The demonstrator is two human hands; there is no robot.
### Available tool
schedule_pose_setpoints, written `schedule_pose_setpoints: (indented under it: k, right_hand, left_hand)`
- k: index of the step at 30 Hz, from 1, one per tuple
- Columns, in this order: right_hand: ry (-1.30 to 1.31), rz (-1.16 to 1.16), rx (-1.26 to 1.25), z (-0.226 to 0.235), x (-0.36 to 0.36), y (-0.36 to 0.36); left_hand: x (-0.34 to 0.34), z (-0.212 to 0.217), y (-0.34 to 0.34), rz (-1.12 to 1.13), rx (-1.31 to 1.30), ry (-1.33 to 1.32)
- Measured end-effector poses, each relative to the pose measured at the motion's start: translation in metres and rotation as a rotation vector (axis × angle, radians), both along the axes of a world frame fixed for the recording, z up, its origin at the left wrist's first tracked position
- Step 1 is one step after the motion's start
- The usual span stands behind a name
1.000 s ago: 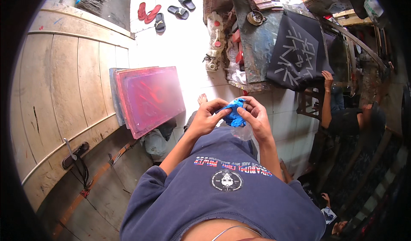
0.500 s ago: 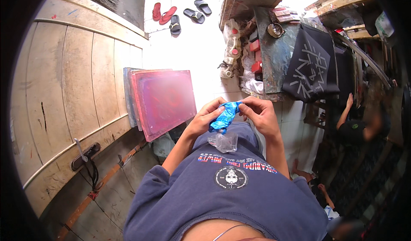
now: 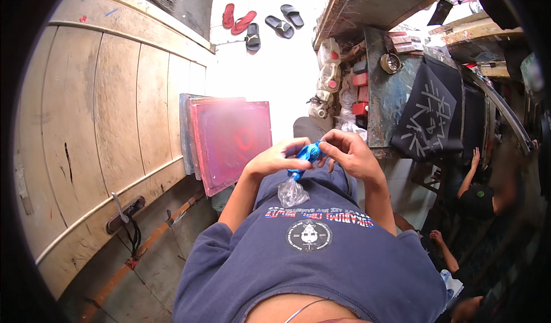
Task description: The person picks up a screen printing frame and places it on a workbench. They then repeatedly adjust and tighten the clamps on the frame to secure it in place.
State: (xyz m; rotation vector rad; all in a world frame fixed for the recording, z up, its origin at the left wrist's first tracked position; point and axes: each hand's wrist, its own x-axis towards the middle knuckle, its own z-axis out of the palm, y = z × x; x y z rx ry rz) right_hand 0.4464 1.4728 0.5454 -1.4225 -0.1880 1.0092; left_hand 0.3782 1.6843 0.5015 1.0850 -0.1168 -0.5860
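Observation:
A bunched piece of thin blue plastic (image 3: pixel 310 152), like a small bag, is between my two hands in front of my lap. My left hand (image 3: pixel 280 159) grips it from the left, fingers curled over its middle and covering part of it. On the other side, my right hand (image 3: pixel 351 154) pinches its upper right end between thumb and forefinger. A crumpled clear plastic bag (image 3: pixel 293 193) hangs below the blue plastic, against my dark blue shirt (image 3: pixel 356 265). Whether the clear piece is joined to the blue one I cannot tell.
Framed panels with a pinkish-red face (image 3: pixel 235 145) lean by a wooden plank wall (image 3: pixel 117 99) on my left. To the right stands a paint-stained table (image 3: pixel 384 93) with a black printed cloth (image 3: pixel 429 116). Sandals (image 3: pixel 279 26) lie ahead; a co-worker (image 3: pixel 476 199) is at right.
The blue plastic is more bunched, and my left hand covers more of it. The clear bag hangs narrower. The whole view has shifted, so surroundings sit further right and slightly lower.

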Motion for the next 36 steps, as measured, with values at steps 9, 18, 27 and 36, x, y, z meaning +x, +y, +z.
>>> schedule_pose_setpoints:
  k: [9, 18, 27, 36]
  right_hand:
    - [-0.377, 0.185, -0.092, -0.005, 0.127, 0.062]
    - [-0.358, 0.330, 0.067, 0.006, 0.305, 0.128]
    - [-0.446, 0.342, -0.008, 0.040, 0.425, 0.176]
    - [-0.398, 0.287, 0.009, 0.049, 0.580, 0.261]
  left_hand:
    - [0.144, 0.024, 0.056, -0.237, 0.244, 0.197]
    - [0.325, 0.053, 0.136, -0.455, -0.005, 0.667]
    - [0.477, 0.073, 0.190, -0.762, 0.384, 0.188]
    - [0.670, 0.086, 0.276, -0.999, 0.309, 0.004]
